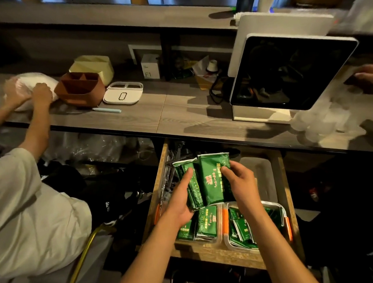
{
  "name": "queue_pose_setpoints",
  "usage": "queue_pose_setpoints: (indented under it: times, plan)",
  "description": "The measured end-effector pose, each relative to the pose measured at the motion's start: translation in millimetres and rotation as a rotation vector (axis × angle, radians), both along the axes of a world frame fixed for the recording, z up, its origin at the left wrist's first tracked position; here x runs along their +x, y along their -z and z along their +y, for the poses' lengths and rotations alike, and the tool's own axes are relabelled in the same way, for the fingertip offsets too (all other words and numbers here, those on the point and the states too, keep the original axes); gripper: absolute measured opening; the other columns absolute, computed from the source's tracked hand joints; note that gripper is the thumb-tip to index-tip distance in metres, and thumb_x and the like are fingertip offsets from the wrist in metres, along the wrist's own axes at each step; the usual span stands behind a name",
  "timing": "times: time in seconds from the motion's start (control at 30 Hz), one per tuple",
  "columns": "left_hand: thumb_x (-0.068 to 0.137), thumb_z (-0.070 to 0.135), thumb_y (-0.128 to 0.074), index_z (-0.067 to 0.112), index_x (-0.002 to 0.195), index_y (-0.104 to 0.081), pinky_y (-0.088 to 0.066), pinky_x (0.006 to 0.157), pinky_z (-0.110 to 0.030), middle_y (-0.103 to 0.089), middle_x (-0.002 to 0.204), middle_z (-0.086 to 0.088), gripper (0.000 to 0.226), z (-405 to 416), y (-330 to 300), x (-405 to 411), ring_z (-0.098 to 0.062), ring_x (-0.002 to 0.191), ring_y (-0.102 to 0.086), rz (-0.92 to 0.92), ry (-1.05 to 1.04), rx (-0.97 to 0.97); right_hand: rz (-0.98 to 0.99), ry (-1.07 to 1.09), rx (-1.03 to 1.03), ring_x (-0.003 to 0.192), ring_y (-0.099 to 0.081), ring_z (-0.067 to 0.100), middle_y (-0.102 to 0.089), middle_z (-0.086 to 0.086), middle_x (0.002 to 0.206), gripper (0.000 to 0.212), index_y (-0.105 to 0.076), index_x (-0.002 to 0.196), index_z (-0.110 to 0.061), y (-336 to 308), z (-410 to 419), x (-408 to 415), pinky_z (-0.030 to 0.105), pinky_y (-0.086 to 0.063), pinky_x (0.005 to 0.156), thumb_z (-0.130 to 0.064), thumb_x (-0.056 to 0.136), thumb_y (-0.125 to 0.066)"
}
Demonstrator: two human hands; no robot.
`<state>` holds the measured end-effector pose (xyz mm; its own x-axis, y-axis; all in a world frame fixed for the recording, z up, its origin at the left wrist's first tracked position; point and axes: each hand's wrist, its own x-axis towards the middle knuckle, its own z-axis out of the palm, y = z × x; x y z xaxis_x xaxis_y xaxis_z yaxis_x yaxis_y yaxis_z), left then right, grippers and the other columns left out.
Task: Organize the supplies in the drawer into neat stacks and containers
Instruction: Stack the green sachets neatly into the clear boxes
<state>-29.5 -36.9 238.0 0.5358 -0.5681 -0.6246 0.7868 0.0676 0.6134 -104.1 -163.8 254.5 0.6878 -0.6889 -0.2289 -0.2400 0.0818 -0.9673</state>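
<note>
Green packets (pixel 211 181): bundle over open drawer (pixel 288 192) | left hand (pixel 180 203), right hand (pixel 240 181) clamp its sides | probably light, slick, floppy film | grip long edges, support underneath.

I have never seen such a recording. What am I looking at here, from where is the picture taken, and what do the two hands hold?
There is no machine. A person wears one camera on the head, looking down at their own hands. The left hand and right hand together grip a bundle of green packets above an open wooden drawer. Lower in the drawer, more green packets lie in a clear container with orange clips. On the counter above stand a dark screen, a brown divided holder and a white tray. At the left, another person handles a white bag.
</note>
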Motion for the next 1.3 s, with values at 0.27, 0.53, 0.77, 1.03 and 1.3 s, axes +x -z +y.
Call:
queue_pose_setpoints:
  times: [0.27,0.53,0.77,1.03,1.3]
  plan:
    - [0.075,0.027,-0.079,0.005,0.125,-0.063,-0.059,0.071,-0.036,-0.072,0.11,-0.018,0.057,10.8,21.3,-7.8,-0.03,0.094,-0.073,-0.028,0.081,0.043,0.141,-0.114,-0.013,0.112,-0.062,0.018,-0.067,-0.004,0.117,0.045,-0.061,0.122,-0.027,34.8,52.3,10.5,0.046,-0.05,0.098,-0.055,0.093,-0.04]
    - [0.094,0.015,-0.05,0.009,0.092,-0.067,-0.053,0.067,-0.032,-0.069,0.073,-0.008,0.018,31.6,20.9,-1.4,-0.021,0.066,-0.068,-0.026,0.302,-0.004,0.069,-0.031,0.339,0.103,-0.066,0.031,-0.067,0.016,0.116,0.03,-0.058,0.124,-0.026,20.5,53.7,7.9,0.049,-0.052,0.091,-0.024,0.095,-0.055]
    - [0.094,0.024,-0.067,0.015,0.12,-0.062,-0.056,0.068,-0.029,-0.071,0.106,-0.008,0.028,24.7,24.8,-1.7,-0.018,0.088,-0.07,-0.308,0.247,0.126,-0.088,0.433,0.386,0.087,-0.064,0.025,-0.061,0.017,0.117,0.048,-0.032,0.145,-0.031,26.2,55.8,9.2,0.037,-0.054,0.069,-0.014,0.101,-0.044]
    - [0.092,0.031,-0.07,0.024,0.101,-0.063,-0.06,0.083,-0.044,-0.07,0.103,-0.006,0.013,3.6,25.4,-29.3,-0.024,0.093,-0.07,-0.43,-0.254,0.252,-0.112,0.506,0.383,0.088,-0.06,0.016,-0.059,0.004,0.116,0.043,-0.035,0.144,-0.016,31.0,91.6,16.3,0.028,-0.048,0.071,-0.018,0.102,-0.044]
    - [0.092,0.022,-0.07,0.021,0.092,-0.068,-0.058,0.063,-0.031,-0.073,0.09,-0.006,0.002,41.1,18.2,25.9,-0.014,0.071,-0.071,-0.548,0.131,0.255,0.056,-0.002,0.387,0.099,-0.066,0.026,-0.068,0.011,0.115,0.046,-0.053,0.128,-0.02,26.5,30.5,-0.5,0.04,-0.053,0.079,-0.051,0.093,-0.053]
